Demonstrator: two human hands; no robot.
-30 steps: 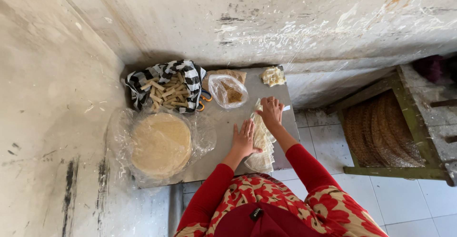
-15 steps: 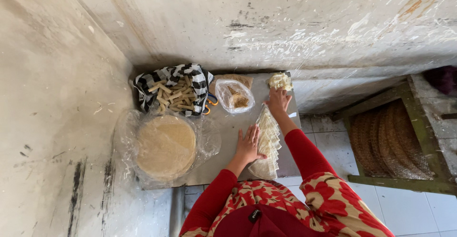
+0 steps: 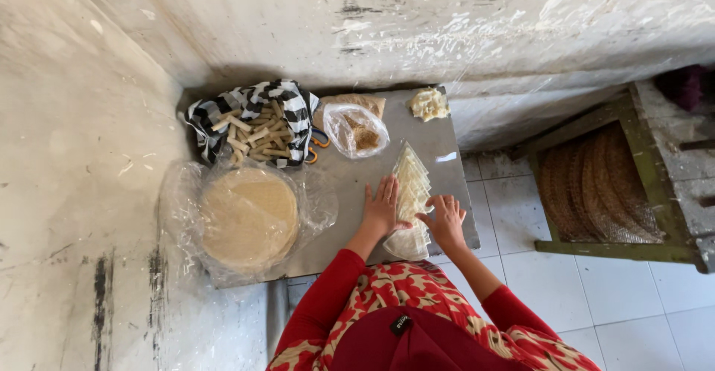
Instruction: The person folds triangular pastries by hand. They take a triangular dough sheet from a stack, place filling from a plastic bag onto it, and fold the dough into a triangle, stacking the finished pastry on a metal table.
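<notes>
wrappers (image 3: 412,192): overlapping row of thin pale triangular sheets on the grey board (image 3: 447,147), in front of you | left hand (image 3: 383,208): spread flat, pressing their left edge | right hand (image 3: 445,222): fingers loosely open, resting at their lower right | handling: light, limp, likely tear-prone; lift one by a free corner

striped cloth w/ rolls (image 3: 257,121), round wrapper stack (image 3: 248,218), plastic bag (image 3: 357,130)

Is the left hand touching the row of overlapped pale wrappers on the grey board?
Touching. The head view shows the left hand lying flat with its fingers over the edge of the wrapper row, no gap between them.
</notes>
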